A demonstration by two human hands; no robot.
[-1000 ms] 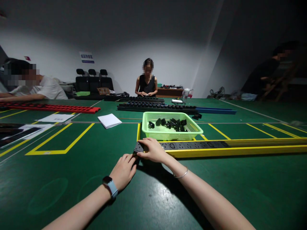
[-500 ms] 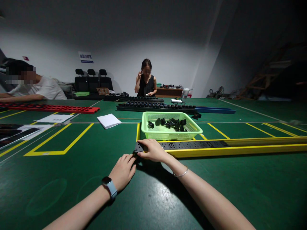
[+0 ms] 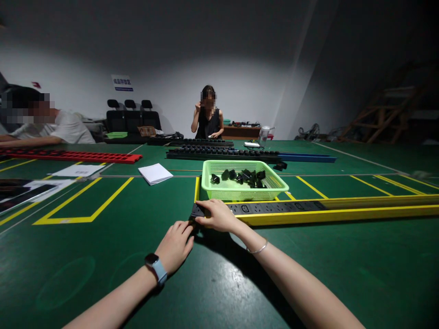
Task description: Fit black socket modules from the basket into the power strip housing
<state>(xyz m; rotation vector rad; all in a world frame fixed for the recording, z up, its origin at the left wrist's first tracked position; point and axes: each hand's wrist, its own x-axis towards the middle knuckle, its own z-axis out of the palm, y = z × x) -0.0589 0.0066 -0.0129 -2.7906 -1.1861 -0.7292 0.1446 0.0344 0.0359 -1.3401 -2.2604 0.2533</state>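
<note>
A long black socket strip (image 3: 274, 207) lies in a yellow channel (image 3: 343, 214) across the green table. My right hand (image 3: 219, 214) lies over the strip's left end, fingers curled down on it. My left hand (image 3: 175, 244), with a watch on the wrist, presses against that same end from below, fingertips bent at the strip's end cap. Just behind the strip stands a light green basket (image 3: 212, 187) holding several small black parts (image 3: 245, 177).
A white paper pad (image 3: 156, 173) lies left of the basket. Farther back are a black strip full of plugs (image 3: 222, 153), a blue rail (image 3: 308, 158) and a red strip (image 3: 85, 156). One person sits across the table, another at the far left. Yellow lines mark the table.
My hands stay on the strip's left end. The person across the table has raised a hand to the head. A person at the far right has left the view.
</note>
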